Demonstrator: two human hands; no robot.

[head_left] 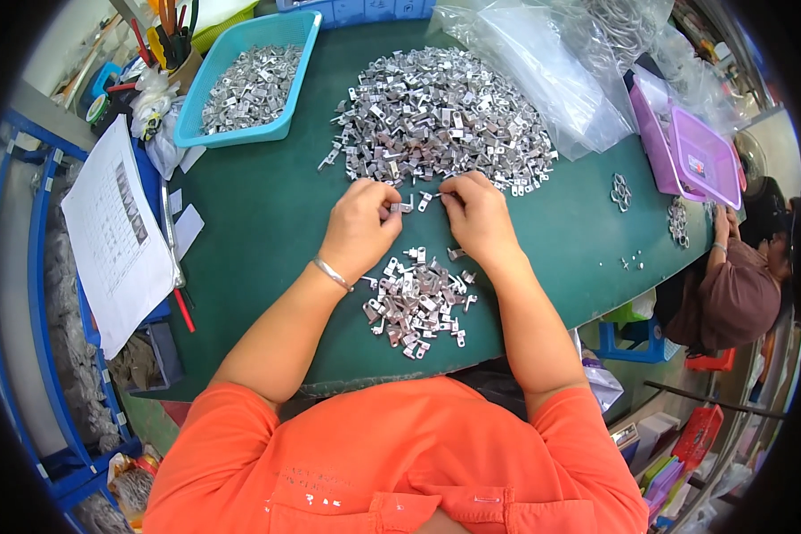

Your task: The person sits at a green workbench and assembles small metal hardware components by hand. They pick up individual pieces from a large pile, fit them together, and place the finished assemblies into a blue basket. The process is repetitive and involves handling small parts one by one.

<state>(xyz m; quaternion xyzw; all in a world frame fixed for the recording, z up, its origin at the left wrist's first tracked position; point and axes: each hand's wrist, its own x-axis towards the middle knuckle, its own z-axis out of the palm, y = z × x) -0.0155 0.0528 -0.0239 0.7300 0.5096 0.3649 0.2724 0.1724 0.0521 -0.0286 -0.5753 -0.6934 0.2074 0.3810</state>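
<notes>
Beside heaped silver metal brackets (445, 116) on the green tabletop (258, 222), left fingers (386, 193) grasped one bracket (407, 207), light edge contact being judged advisable; whether right fingers (451, 187) gripped was indeterminable.

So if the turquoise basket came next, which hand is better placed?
Probably the left hand: the turquoise basket stands on that side, while the right hand is farther off and would have to cross over.
</notes>
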